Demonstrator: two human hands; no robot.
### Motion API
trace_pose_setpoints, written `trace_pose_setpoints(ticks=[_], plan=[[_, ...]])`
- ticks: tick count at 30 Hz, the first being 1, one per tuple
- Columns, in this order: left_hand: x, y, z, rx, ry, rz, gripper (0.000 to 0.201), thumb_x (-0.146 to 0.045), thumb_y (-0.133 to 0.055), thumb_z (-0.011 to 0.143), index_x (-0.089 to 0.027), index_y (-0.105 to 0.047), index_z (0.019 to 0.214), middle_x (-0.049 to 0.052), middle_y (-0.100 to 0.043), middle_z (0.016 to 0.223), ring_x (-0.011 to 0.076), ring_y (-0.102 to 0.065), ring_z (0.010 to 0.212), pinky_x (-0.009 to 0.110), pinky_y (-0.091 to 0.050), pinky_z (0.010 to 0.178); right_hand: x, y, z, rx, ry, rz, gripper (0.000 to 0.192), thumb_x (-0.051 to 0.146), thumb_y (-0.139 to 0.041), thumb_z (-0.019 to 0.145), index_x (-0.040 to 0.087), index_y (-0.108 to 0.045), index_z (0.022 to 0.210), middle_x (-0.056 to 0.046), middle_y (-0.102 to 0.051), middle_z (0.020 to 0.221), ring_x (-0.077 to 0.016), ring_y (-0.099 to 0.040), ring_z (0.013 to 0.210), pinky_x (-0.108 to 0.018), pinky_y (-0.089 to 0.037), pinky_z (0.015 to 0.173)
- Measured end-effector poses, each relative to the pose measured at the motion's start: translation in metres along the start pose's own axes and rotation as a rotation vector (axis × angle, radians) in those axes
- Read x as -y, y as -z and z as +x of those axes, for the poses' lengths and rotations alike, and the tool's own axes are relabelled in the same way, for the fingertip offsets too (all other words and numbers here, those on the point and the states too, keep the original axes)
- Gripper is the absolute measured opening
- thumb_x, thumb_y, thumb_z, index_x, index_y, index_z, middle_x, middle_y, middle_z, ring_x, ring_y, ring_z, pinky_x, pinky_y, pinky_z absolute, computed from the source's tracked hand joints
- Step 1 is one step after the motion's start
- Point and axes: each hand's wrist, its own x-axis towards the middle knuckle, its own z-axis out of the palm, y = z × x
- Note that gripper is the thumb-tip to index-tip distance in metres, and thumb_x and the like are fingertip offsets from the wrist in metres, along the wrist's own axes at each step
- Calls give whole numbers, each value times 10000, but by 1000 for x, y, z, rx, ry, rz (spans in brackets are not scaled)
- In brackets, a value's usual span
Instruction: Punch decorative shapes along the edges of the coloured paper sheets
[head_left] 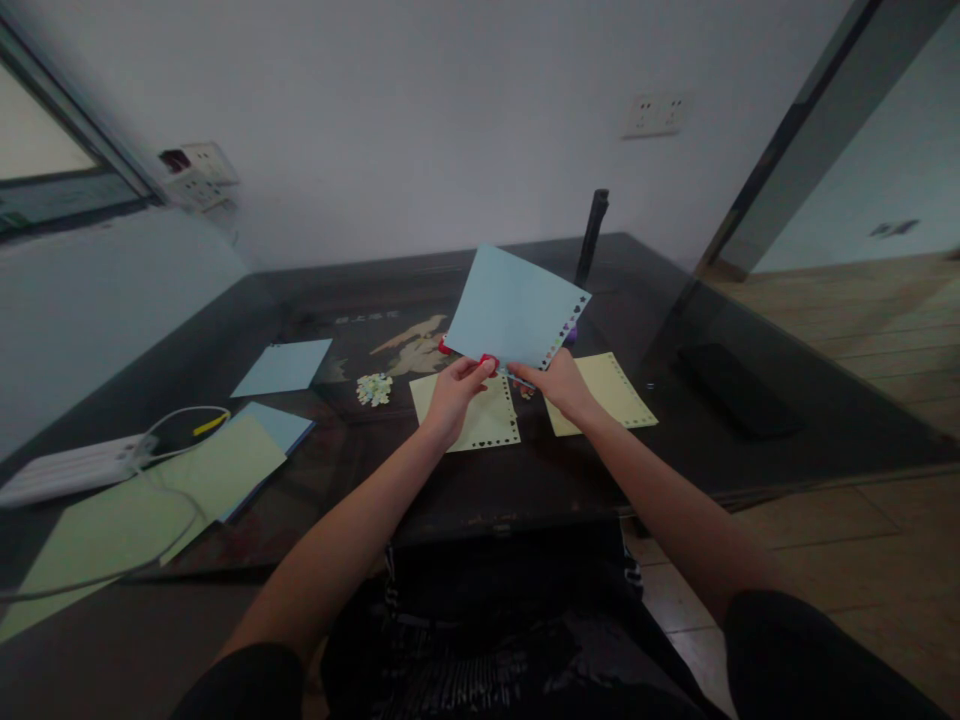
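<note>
My left hand (455,391) grips a small red punch (488,360) at the lower edge of a light blue paper sheet (510,305). My right hand (559,383) pinches the same sheet's lower edge just to the right. The sheet is lifted above the dark table (570,470), and its right edge carries a row of small punched shapes. Two pale yellow sheets with punched borders lie flat under my hands, one (484,425) on the left and one (611,385) on the right.
A little heap of paper cut-outs (373,389) lies left of the yellow sheets. Further left lie a blue sheet (283,367), a stack of green and blue paper (225,465), and a white power strip (71,468) with a cable. A black post (591,235) stands at the table's back.
</note>
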Motion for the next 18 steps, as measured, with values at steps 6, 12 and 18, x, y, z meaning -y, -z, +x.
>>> trace_pose_setpoints(ticks=[6, 12, 18], plan=[[0, -1, 0, -13, 3, 8, 301, -432, -722, 682, -165, -665, 808, 42, -649, 824, 147, -580, 812, 250, -393, 696, -2, 0, 1, 21, -12, -26, 271, 335, -676, 684, 152, -634, 879, -70, -685, 722, -187, -627, 630, -311, -507, 566], [0, 0, 1, -10, 13, 6, 313, -440, -731, 670, -170, -668, 815, 40, -658, 830, 146, -585, 813, 254, -393, 707, -3, 1, 1, 13, -8, -41, 274, 329, -679, 685, 145, -636, 883, -76, -681, 729, -185, -621, 614, -311, -500, 562], [2, 1, 2, -5, -5, -2, 300, -429, -729, 678, -167, -668, 811, 39, -656, 824, 143, -586, 805, 247, -394, 693, -4, 1, 1, 29, 3, -5, 269, 336, -683, 681, 141, -631, 860, -72, -674, 699, -170, -597, 546, -310, -491, 535]])
